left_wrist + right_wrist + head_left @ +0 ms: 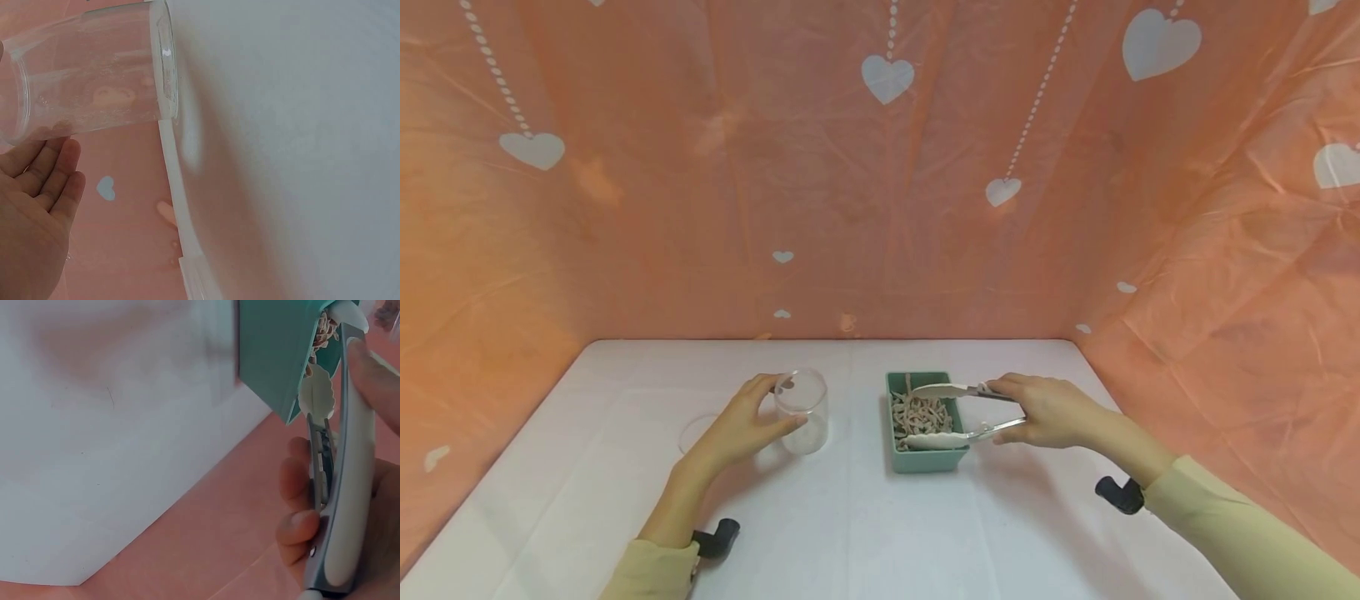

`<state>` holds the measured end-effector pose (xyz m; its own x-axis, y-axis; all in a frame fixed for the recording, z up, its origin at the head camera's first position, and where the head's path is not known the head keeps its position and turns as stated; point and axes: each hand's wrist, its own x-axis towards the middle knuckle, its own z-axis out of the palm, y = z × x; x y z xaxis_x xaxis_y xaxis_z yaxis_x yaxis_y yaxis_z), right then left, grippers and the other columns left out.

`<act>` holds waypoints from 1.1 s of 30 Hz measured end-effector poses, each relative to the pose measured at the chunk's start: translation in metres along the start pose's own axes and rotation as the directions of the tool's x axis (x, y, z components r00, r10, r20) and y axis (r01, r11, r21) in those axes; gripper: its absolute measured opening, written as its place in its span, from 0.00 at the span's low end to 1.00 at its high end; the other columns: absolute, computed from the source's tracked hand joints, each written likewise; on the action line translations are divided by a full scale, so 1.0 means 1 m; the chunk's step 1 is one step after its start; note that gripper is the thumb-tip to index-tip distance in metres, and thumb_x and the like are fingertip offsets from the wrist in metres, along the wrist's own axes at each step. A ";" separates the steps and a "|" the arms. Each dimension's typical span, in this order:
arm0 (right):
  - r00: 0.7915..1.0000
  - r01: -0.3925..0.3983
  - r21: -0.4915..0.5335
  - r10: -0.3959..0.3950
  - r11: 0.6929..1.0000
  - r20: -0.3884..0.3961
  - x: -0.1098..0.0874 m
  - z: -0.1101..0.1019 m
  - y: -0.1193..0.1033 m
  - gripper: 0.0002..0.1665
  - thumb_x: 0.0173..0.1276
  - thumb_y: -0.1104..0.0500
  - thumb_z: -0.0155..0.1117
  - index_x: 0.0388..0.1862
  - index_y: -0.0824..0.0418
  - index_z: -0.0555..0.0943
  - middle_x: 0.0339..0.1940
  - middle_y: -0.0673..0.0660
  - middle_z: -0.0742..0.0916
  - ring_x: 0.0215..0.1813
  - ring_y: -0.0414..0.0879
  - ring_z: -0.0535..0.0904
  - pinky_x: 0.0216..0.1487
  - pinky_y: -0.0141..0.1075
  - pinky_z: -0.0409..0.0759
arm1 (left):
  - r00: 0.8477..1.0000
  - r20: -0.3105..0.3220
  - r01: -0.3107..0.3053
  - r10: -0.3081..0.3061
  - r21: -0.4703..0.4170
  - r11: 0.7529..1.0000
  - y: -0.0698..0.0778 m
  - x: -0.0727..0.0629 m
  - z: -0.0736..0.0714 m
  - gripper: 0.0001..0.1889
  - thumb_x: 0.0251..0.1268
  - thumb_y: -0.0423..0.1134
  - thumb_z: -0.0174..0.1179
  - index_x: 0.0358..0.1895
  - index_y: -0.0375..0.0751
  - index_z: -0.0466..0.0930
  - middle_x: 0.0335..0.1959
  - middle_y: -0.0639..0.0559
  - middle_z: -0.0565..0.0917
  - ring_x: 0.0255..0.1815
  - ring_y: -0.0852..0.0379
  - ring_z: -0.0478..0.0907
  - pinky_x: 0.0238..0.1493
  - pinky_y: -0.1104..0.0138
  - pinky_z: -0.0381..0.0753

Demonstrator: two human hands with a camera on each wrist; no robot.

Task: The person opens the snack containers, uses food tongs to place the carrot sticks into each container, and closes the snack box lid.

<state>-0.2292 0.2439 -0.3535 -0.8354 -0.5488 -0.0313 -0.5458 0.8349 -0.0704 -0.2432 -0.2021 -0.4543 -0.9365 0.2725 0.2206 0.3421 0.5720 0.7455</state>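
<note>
Fingers [296, 527] of the right hand [1058, 411] grip splayed tongs [353, 487] over the green box [928, 462], right of the clear jar [817, 417] that the left hand [741, 425] clasps round its likely slippery side, and the box's dried strips [925, 413] are probably light, brittle, best nipped mid-pile.

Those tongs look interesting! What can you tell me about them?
The tongs have silvery, metal-looking arms, pale grip panels and whitish, scalloped tips, perhaps plastic. Held in the right hand, they are spread open, their tips at the mouth of the green box, one toward its far end, the other toward its near end. Whether they touch the brownish strips is unclear.
</note>
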 end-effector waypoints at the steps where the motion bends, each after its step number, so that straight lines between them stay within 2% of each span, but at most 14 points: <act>1: 1.000 -0.001 -0.001 0.001 1.000 0.001 0.000 0.000 0.000 0.43 0.60 0.41 0.80 0.67 0.63 0.80 0.60 0.60 0.86 0.51 0.55 0.86 0.50 0.55 0.87 | 1.000 -0.001 -0.001 0.001 0.000 1.000 0.000 0.000 0.000 0.37 0.64 0.49 0.73 0.71 0.34 0.71 0.68 0.38 0.76 0.73 0.35 0.67 0.73 0.35 0.65; 6: 1.000 0.006 -0.006 -0.006 1.000 -0.022 0.000 0.001 0.003 0.39 0.62 0.42 0.79 0.66 0.62 0.81 0.57 0.58 0.88 0.49 0.52 0.86 0.48 0.53 0.87 | 1.000 -0.008 -0.009 0.009 0.002 1.000 0.002 0.000 0.000 0.37 0.64 0.49 0.73 0.71 0.33 0.72 0.67 0.38 0.76 0.73 0.35 0.68 0.72 0.35 0.65; 10: 0.996 0.028 -0.027 -0.030 0.999 -0.078 -0.001 0.001 0.007 0.34 0.63 0.44 0.79 0.62 0.61 0.84 0.53 0.55 0.89 0.44 0.48 0.85 0.42 0.48 0.86 | 1.000 -0.008 -0.006 0.006 0.003 1.000 0.003 0.000 0.000 0.37 0.65 0.50 0.73 0.71 0.34 0.72 0.67 0.39 0.76 0.73 0.36 0.68 0.72 0.36 0.65; 15: 0.988 0.053 -0.059 -0.061 0.997 -0.140 -0.003 0.000 0.008 0.31 0.62 0.45 0.79 0.59 0.60 0.86 0.49 0.53 0.91 0.43 0.49 0.87 0.39 0.48 0.85 | 1.000 -0.008 0.000 0.000 0.003 1.000 0.004 0.000 0.000 0.38 0.65 0.50 0.73 0.71 0.33 0.71 0.68 0.38 0.76 0.73 0.35 0.68 0.73 0.35 0.65; 25: 0.982 0.066 -0.058 -0.075 0.996 -0.175 -0.006 0.000 0.009 0.30 0.62 0.46 0.79 0.59 0.58 0.87 0.43 0.52 0.92 0.36 0.45 0.85 0.33 0.43 0.81 | 1.000 0.005 0.015 -0.015 0.000 1.000 0.003 -0.001 0.000 0.38 0.65 0.51 0.73 0.72 0.34 0.71 0.68 0.39 0.75 0.73 0.36 0.67 0.72 0.35 0.65; 33: 0.972 0.081 -0.057 -0.091 0.995 -0.218 -0.009 0.000 0.011 0.27 0.62 0.47 0.80 0.58 0.56 0.88 0.36 0.47 0.91 0.30 0.38 0.78 0.29 0.37 0.76 | 1.000 -0.006 0.009 -0.009 0.012 1.000 0.003 0.000 0.000 0.37 0.64 0.50 0.73 0.71 0.34 0.72 0.67 0.38 0.75 0.73 0.36 0.68 0.73 0.36 0.65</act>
<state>-0.2277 0.2580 -0.3539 -0.7759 -0.6005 0.1934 -0.6144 0.7888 -0.0158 -0.2420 -0.2008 -0.4525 -0.9401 0.2626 0.2172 0.3340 0.5834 0.7403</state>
